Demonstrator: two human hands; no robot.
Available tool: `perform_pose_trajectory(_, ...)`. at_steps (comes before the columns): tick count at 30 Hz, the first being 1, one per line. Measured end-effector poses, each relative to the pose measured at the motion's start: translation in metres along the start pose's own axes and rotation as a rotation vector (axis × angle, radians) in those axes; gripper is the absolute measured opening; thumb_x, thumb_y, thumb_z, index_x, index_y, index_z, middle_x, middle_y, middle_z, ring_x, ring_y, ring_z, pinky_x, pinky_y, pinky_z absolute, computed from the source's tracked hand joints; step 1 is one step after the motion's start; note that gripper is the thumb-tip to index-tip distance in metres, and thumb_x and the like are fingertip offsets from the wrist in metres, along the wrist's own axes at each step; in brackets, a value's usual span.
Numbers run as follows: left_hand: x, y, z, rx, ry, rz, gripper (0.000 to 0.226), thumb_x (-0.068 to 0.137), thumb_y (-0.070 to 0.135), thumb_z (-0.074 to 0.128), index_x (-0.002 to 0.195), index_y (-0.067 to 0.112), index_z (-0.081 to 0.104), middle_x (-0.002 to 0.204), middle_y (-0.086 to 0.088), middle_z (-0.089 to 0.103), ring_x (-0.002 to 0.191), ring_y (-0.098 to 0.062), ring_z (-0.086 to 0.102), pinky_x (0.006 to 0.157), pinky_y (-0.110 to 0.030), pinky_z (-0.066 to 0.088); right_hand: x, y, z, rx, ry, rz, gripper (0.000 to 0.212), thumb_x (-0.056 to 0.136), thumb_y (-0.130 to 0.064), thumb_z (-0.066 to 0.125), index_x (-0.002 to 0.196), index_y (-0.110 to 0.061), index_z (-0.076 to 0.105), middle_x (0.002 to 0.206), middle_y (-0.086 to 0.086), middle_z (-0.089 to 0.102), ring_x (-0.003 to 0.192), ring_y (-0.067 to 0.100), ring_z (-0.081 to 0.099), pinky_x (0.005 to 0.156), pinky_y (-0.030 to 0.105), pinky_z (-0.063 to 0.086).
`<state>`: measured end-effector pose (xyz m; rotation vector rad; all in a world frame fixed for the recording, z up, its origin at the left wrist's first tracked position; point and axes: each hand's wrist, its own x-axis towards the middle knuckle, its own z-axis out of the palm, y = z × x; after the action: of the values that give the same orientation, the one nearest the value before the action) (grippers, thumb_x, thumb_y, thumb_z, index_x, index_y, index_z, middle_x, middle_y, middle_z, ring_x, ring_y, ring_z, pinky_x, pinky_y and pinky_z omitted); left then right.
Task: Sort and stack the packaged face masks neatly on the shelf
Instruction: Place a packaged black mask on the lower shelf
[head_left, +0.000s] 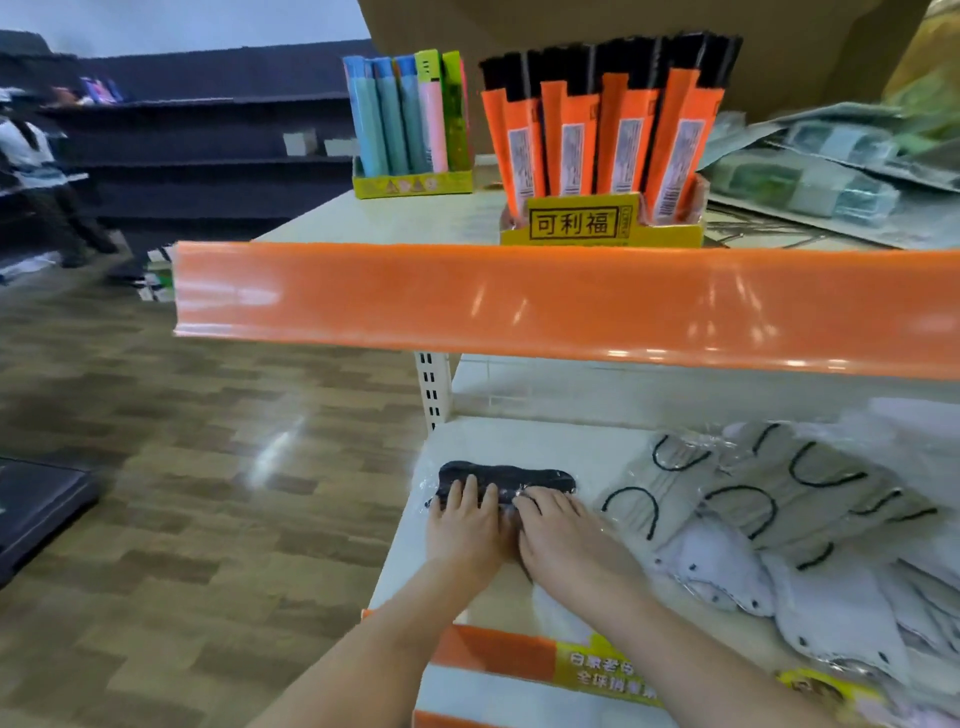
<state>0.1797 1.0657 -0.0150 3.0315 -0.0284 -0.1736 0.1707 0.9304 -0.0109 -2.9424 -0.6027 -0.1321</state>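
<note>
From the head view, both hands lie flat on a black mask pack (506, 480) at the left end of the lower shelf (519, 441). The left hand (465, 525) has its fingers straight and spread, pressing down on the pack. The right hand (563, 535) sits just beside it, fingers also flat on the clear wrap — neither hand grips anything.

To the right on the same shelf lie grey masks (769, 488) with black ear loops, some overlapping, and white masks (779, 597) nearer the front edge.

The upper shelf has an orange strip (519, 301) along its front. On it stand a yellow box of orange packs (602, 156) and a box of pastel lighters (410, 119) — green packets (810, 176) lie at the right.
</note>
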Motion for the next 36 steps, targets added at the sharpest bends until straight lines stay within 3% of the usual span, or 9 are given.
perform_pose_trajectory(6, 0.03, -0.013, -0.006, 0.054, -0.074, 0.082, 0.056, 0.102, 0.043, 0.022, 0.152, 0.022, 0.008, 0.16, -0.007, 0.002, 0.147, -0.023, 0.001, 0.118, -0.042, 0.008, 0.021, -0.006, 0.008, -0.006, -0.032, 0.111, 0.042, 0.103, -0.026, 0.028, 0.142, -0.015, 0.035, 0.153, 0.002, 0.028, 0.141, 0.018, 0.023, 0.115, 0.035, 0.016)
perform_pose_trajectory(13, 0.057, -0.017, -0.008, 0.069, -0.037, 0.185, 0.053, 0.101, 0.046, 0.023, 0.148, 0.021, 0.026, 0.159, -0.005, 0.013, 0.146, -0.021, 0.01, 0.117, -0.041, 0.014, 0.051, 0.003, 0.023, 0.011, -0.07, 0.248, 0.047, 0.103, -0.027, 0.027, 0.149, -0.015, 0.026, 0.158, 0.001, 0.019, 0.145, 0.019, 0.014, 0.117, 0.039, 0.013)
perform_pose_trajectory(16, 0.062, -0.022, -0.006, 0.066, -0.066, 0.195, 0.054, 0.102, 0.046, 0.02, 0.15, 0.02, 0.02, 0.16, -0.005, 0.01, 0.147, -0.021, 0.008, 0.117, -0.041, 0.014, 0.057, 0.003, 0.025, 0.041, -0.078, 0.281, 0.049, 0.103, -0.029, 0.026, 0.15, -0.016, 0.025, 0.159, -0.001, 0.017, 0.145, 0.018, 0.013, 0.118, 0.039, 0.011)
perform_pose_trajectory(32, 0.074, -0.029, -0.005, 0.077, -0.105, 0.148, 0.055, 0.102, 0.042, 0.017, 0.152, 0.021, 0.01, 0.16, -0.004, 0.002, 0.147, -0.021, 0.003, 0.117, -0.039, 0.012, 0.075, 0.01, 0.02, 0.124, -0.113, 0.216, 0.049, 0.103, -0.027, 0.028, 0.15, -0.015, 0.023, 0.159, 0.001, 0.014, 0.146, 0.019, 0.009, 0.119, 0.041, 0.005)
perform_pose_trajectory(36, 0.078, -0.022, -0.011, 0.082, -0.013, 0.088, 0.048, 0.1, 0.044, 0.025, 0.141, 0.02, 0.029, 0.15, -0.004, 0.028, 0.139, -0.022, 0.024, 0.109, -0.039, 0.026, 0.077, 0.014, 0.01, 0.115, -0.013, 0.158, 0.041, 0.1, -0.022, 0.036, 0.139, -0.009, 0.042, 0.153, 0.006, 0.03, 0.141, 0.022, 0.022, 0.113, 0.043, 0.016)
